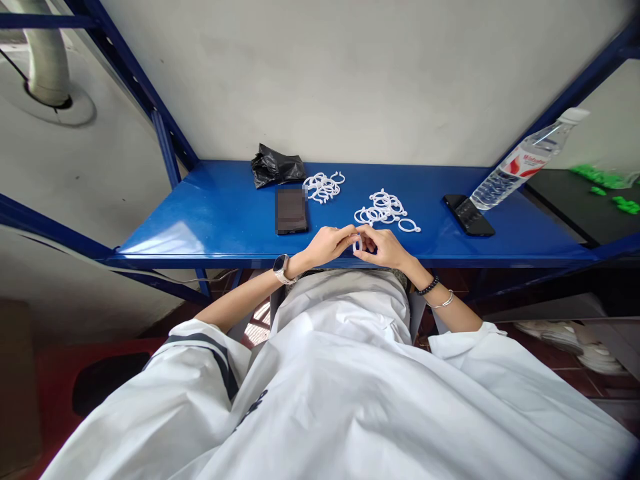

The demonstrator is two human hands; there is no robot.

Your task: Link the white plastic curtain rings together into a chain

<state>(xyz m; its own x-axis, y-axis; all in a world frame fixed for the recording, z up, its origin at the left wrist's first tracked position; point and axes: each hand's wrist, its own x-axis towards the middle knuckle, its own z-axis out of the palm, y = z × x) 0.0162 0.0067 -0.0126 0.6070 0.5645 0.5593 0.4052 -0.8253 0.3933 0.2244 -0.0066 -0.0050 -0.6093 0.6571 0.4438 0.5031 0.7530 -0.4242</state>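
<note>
My left hand (330,245) and my right hand (383,247) meet over the front edge of the blue table. Between them is a small white plastic ring (357,244), pinched by the fingers of both. Fingers cover part of it. Just beyond my right hand lies a loose pile of white plastic rings (383,208), with a single ring (409,225) at its right side. A second cluster of white rings (324,187) sits farther back to the left; at least one of those looks open at a gap.
Behind my left hand a dark flat object (293,211), partly blurred, lies beside a crumpled black plastic bag (277,166). To the right are a black phone (469,215) and a water bottle (525,163). Blue metal posts (165,148) frame the table (225,207); green pieces (600,177) lie beyond.
</note>
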